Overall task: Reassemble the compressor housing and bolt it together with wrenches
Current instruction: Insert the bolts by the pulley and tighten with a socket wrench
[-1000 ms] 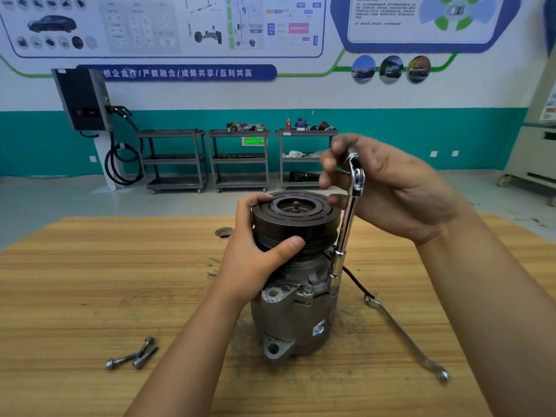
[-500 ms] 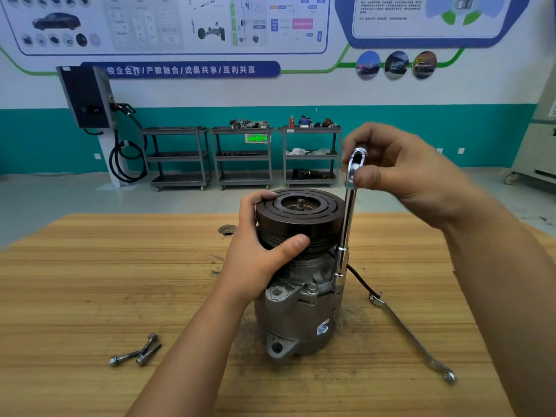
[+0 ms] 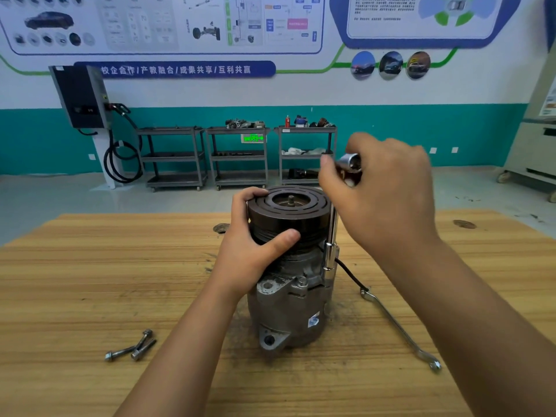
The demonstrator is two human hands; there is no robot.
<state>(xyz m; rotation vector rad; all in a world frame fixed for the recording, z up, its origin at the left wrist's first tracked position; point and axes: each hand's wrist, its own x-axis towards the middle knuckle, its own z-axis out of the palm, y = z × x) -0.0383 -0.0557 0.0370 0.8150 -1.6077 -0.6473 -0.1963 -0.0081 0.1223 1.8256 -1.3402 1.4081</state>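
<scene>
Now the right hand (image 3: 388, 191) has rolled over the wrench (image 3: 331, 257) top versus half a second ago, fingers curled round it, which reads as another tightening turn. Left hand (image 3: 255, 254) still clamps the pulley (image 3: 288, 218). Compressor (image 3: 288, 311) stands upright mid table (image 3: 90, 281). Two bolts (image 3: 132, 347) lie loose, so bolting isn't finished.

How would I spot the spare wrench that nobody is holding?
Find the wooden table, then the grey compressor standing at its middle. Right of it a thin silver wrench lies flat and untouched, unlike the upright socket wrench the right hand holds.
</scene>
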